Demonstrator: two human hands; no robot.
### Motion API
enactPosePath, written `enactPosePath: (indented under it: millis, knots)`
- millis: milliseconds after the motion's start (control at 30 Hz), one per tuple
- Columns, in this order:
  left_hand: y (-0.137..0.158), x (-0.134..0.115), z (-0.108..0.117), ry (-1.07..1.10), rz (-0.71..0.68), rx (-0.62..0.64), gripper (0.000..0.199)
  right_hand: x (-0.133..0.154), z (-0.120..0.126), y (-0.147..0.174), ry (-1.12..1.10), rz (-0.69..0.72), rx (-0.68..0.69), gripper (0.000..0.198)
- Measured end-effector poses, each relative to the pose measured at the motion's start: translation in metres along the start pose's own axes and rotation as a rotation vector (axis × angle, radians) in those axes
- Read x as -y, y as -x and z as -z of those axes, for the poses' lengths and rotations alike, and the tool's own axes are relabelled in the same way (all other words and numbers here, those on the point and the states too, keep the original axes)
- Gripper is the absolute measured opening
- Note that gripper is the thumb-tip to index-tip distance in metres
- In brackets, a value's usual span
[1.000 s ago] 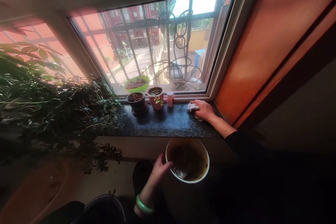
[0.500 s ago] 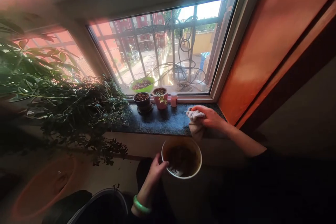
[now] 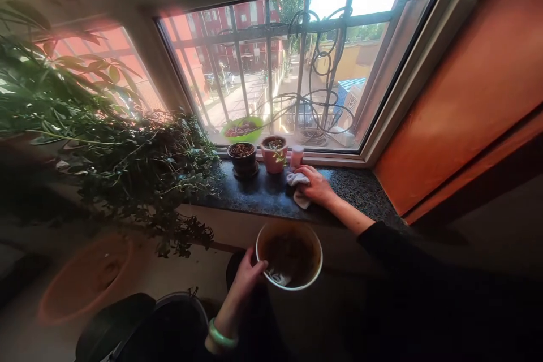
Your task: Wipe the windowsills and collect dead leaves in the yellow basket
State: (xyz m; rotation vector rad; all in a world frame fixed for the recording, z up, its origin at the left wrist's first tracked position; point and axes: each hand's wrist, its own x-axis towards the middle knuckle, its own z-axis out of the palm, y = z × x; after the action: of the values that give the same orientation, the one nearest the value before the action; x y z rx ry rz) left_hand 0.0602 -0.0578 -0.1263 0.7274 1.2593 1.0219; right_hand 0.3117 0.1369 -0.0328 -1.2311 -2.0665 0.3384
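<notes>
My left hand [image 3: 247, 276], with a green bangle at its wrist, grips the rim of a round tub [image 3: 319, 263]. Something dark lies inside the tub, with a whitish bit near my thumb that I cannot make out. My right hand [image 3: 317, 185] is closed on a pale cloth [image 3: 298, 179], which rests on the dark stone windowsill [image 3: 356, 188]. Just behind the cloth stands a small pink bottle [image 3: 297, 156]. To its left are a pink flowerpot [image 3: 272, 161] with a small plant and a dark flowerpot [image 3: 244, 168] on a saucer.
Leafy plants [image 3: 148, 158] spill over the sill's left end. An orange basin [image 3: 63, 294] and a black bucket [image 3: 182, 300] stand low on the left. Outside the barred window sits a green bowl [image 3: 250, 134]. An orange panel [image 3: 445, 124] borders the right side.
My right hand has brought the cloth leftward and down onto the sill, close to the pink bottle. My left hand still holds the tub in nearly the same place. The view has shifted slightly.
</notes>
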Motion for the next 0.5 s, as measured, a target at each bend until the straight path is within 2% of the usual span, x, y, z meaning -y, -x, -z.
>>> enactPosePath:
  millis: [100,167,267,333,433,500]
  knots:
    - [0.000,0.001,0.005,-0.006,0.002,0.003,0.068,0.013,-0.011,-0.008,-0.018,0.028,0.052,0.039]
    - [0.000,0.000,0.006,-0.008,0.007,0.015,0.070,0.027,-0.013,-0.002,-0.076,0.119,0.146,0.038]
    - [-0.002,-0.001,0.007,-0.005,0.021,0.014,0.074,0.056,-0.006,0.023,-0.296,0.296,0.316,0.037]
    - [-0.004,0.000,0.007,-0.012,0.032,-0.008,0.079,0.075,0.004,0.044,-0.491,0.332,0.412,0.035]
    - [-0.004,0.001,0.005,-0.038,0.037,-0.038,0.084,0.083,0.032,0.067,-0.679,0.162,0.461,0.031]
    - [-0.001,0.001,0.002,-0.044,0.034,-0.026,0.080,0.066,0.057,0.073,-0.667,0.002,0.395,0.033]
